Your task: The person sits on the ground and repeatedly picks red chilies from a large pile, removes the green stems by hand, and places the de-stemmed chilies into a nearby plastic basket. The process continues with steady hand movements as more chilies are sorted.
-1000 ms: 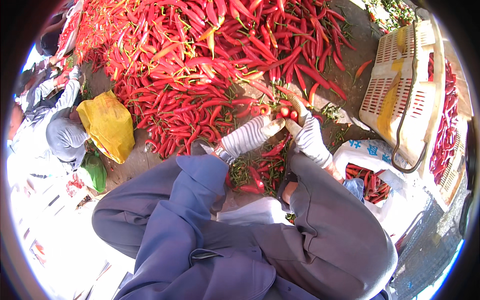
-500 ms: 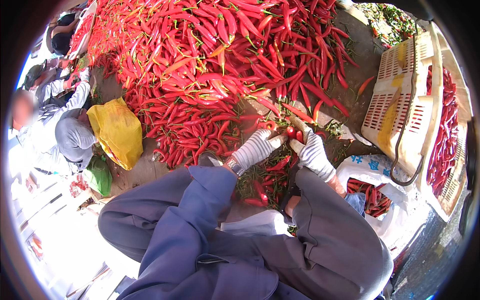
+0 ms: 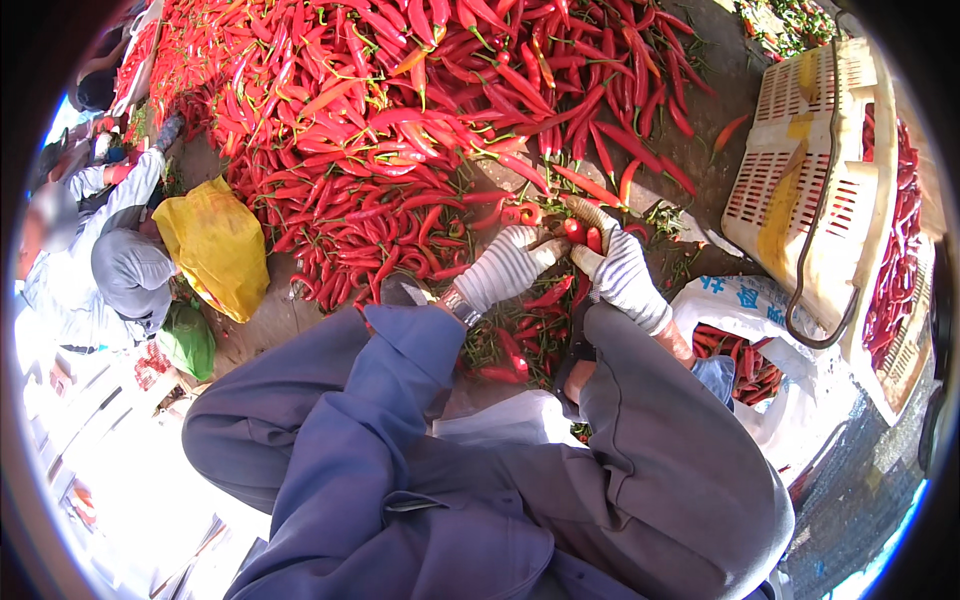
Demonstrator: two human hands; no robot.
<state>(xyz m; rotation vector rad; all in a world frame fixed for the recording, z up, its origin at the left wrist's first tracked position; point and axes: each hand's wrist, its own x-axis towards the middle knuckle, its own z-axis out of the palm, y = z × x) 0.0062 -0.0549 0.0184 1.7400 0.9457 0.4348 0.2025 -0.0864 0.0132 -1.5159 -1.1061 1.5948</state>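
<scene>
A big heap of red chili peppers (image 3: 400,120) covers the ground ahead of me. Both my hands wear white knit gloves. My left hand (image 3: 505,268) pinches the end of a red chili (image 3: 573,229) at the heap's near edge. My right hand (image 3: 622,275) is closed around that same small bunch of chilies from the right, so the two hands meet over it. Loose chilies and green stems (image 3: 520,335) lie on the ground between my knees, under my wrists.
A cream plastic crate (image 3: 800,190) holding red chilies stands at the right. A white sack (image 3: 745,340) with chilies inside sits beside my right knee. At the left a person in grey (image 3: 110,270) crouches next to a yellow bag (image 3: 215,245).
The view has shifted a little, with the hands sitting slightly lower and more to the right in the picture. Both hands stay together on the chilies.
</scene>
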